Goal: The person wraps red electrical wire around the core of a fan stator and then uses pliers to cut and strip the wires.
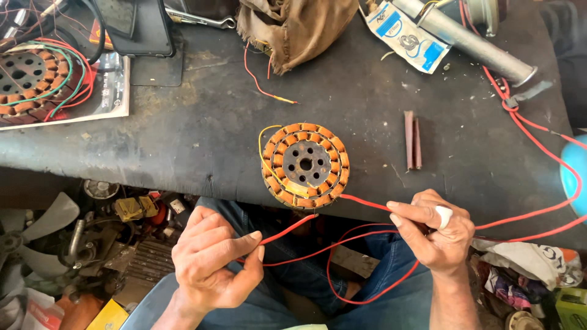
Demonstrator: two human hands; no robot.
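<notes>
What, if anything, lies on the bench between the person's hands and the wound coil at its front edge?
Nothing visible does. The left hand and right hand each pinch red wire just below the bench edge, and only that wire spans the gap to the coil.

A single head-worn camera looks steeply down from above the person's lap, facing forward across a dark workbench [202,131] that fills the upper two thirds of the frame. It sits close: the left hand [214,263] and right hand [435,229] reach in from the bottom edge, with the copper-wound stator [306,165] near centre. No second view exists to compare.
</notes>
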